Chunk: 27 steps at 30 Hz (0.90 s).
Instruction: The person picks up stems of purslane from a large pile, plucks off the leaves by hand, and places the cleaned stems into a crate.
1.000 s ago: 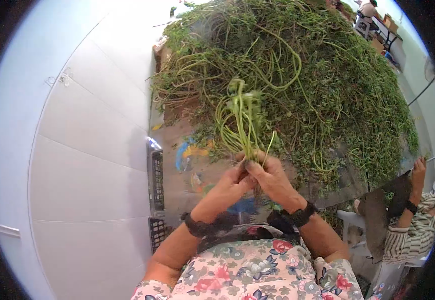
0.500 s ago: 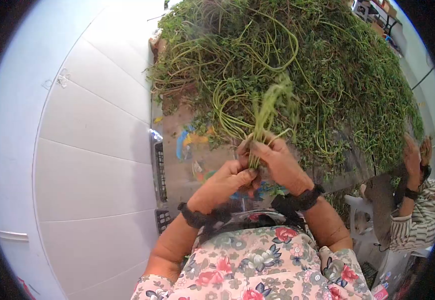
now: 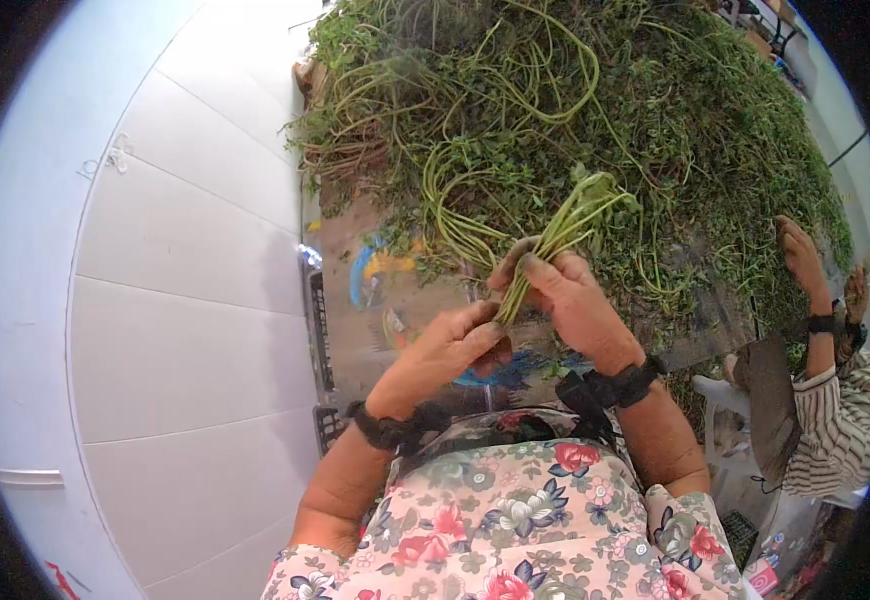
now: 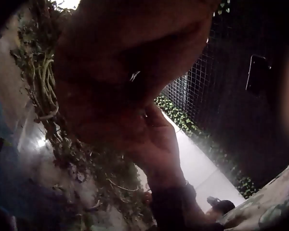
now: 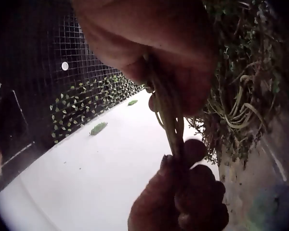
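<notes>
Slanting above the smooth brownish table (image 3: 350, 345), the slender bundle of pale-green plant stems (image 3: 573, 222) is likely handling light, bendy and easily bruised, best held around gathered stalks. Right hand (image 3: 580, 305) is gripping it mid-length, left hand (image 3: 445, 348) is pinching lower ends, fingers sitting narrow.

Pale green stem bunch (image 3: 567, 226), darker green plant heap (image 3: 705, 150), pink floral top (image 3: 515, 515), black wristbands (image 3: 633, 384), dark-and-white striped shirt (image 3: 827, 430)

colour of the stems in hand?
The stems are light yellowish green; the head view shows it best.
</notes>
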### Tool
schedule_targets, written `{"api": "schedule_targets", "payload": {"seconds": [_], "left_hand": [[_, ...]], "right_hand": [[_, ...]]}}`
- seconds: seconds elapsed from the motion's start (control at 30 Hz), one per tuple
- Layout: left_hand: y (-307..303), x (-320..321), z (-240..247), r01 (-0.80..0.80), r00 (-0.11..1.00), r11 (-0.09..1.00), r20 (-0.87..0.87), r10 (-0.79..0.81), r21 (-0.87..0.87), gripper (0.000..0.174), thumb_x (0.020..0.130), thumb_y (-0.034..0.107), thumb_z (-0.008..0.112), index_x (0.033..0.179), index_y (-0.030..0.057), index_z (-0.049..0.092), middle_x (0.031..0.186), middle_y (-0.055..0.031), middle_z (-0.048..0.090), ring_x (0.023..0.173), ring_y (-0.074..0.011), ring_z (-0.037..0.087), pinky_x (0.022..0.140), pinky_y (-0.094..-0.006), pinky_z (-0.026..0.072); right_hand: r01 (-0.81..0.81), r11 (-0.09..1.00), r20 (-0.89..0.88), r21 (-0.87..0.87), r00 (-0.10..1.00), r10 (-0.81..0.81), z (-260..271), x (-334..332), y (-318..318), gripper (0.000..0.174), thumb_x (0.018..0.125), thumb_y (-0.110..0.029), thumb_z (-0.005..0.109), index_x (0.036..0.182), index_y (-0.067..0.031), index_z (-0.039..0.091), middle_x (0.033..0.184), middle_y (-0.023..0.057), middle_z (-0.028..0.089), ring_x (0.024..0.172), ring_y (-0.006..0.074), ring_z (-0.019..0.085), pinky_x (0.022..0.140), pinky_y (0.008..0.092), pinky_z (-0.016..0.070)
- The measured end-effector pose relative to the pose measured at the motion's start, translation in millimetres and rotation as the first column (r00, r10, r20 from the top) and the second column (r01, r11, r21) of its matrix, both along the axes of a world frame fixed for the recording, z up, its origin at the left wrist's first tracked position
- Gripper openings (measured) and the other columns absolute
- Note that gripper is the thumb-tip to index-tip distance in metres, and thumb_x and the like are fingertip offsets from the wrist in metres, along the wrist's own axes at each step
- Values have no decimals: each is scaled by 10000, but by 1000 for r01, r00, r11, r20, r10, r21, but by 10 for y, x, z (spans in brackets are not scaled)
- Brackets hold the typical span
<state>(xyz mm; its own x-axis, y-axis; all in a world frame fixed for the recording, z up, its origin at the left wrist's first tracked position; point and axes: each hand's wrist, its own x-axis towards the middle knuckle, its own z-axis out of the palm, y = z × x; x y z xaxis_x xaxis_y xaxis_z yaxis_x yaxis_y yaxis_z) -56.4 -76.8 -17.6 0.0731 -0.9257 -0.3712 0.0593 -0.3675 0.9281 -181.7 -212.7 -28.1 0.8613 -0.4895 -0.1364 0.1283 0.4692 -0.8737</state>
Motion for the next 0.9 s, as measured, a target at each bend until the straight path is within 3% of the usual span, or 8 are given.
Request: {"api": "schedule_targets", "payload": {"seconds": [0.13, 0.23, 0.33, 0.47, 0.53, 0.67, 0.77, 0.9], "left_hand": [[-40, -14, -7, -66, 994, 998, -83, 67, 8, 209, 896, 194, 474, 977, 17, 547, 753, -16, 584, 599, -63, 516, 541, -202, 429], [-46, 19, -45, -141, 981, 990, -133, 141, 6, 200, 889, 171, 487, 1018, 22, 525, 757, -27, 586, 553, -58, 494, 502, -193, 414], [-56, 27, -60, -209, 963, 978, -168, 209, 19, 207, 888, 160, 492, 1048, 30, 492, 740, -27, 578, 507, -55, 465, 453, -194, 393], [-65, 3, -71, -335, 887, 942, -340, 311, -14, 209, 890, 165, 490, 1053, 38, 459, 724, -22, 563, 489, -54, 449, 415, -203, 373], [-74, 24, -117, -292, 931, 956, -229, 285, 2, 221, 893, 181, 497, 1054, 37, 450, 735, -23, 558, 489, -60, 456, 409, -205, 375], [-128, 44, -77, -164, 986, 984, 12, 163, 73, 262, 903, 226, 500, 1071, 35, 436, 774, -34, 552, 486, -75, 472, 410, -210, 384], [-121, -7, -83, -320, 909, 946, -263, 323, 54, 255, 913, 227, 474, 1073, 32, 436, 788, -43, 554, 483, -82, 480, 409, -219, 395], [-104, 6, -142, -349, 881, 937, -334, 336, 23, 258, 924, 232, 451, 1090, 35, 435, 806, -50, 562, 481, -84, 477, 408, -215, 388]], "right_hand": [[-47, 971, -96, -234, 995, 25, -103, 38, 21, 241, 912, -221, 473, 924, -20, 606, 839, 4, 608, 781, 85, 546, 706, 247, 446], [-2, 986, -64, -169, 998, -9, -48, 54, 39, 247, 907, -224, 482, 943, -15, 607, 833, -1, 604, 732, 84, 537, 668, 249, 449], [-68, 980, -174, -190, 984, 35, -92, 10, -6, 240, 899, -213, 493, 969, -14, 607, 849, -4, 609, 715, 76, 537, 642, 239, 452], [-38, 999, -148, 12, 988, 40, -82, 1, 50, 210, 887, -182, 502, 959, -16, 608, 826, -11, 599, 698, 63, 525, 617, 215, 440], [9, 994, -141, 105, 990, 6, 10, 16, 102, 192, 879, -162, 507, 953, -16, 608, 808, -11, 595, 685, 58, 521, 604, 206, 432], [-85, 991, -241, -108, 969, 57, -81, 44, 82, 180, 861, -140, 518, 956, -11, 601, 778, -3, 595, 651, 57, 518, 573, 208, 422], [-63, 994, -228, -89, 973, 42, -45, 27, 52, 177, 851, -132, 527, 955, -7, 596, 768, 2, 596, 635, 58, 518, 558, 210, 417], [51, 998, -164, 29, 985, -45, -117, 23, 76, 171, 843, -127, 537, 949, -4, 592, 767, 2, 596, 628, 62, 519, 556, 215, 416]]}}
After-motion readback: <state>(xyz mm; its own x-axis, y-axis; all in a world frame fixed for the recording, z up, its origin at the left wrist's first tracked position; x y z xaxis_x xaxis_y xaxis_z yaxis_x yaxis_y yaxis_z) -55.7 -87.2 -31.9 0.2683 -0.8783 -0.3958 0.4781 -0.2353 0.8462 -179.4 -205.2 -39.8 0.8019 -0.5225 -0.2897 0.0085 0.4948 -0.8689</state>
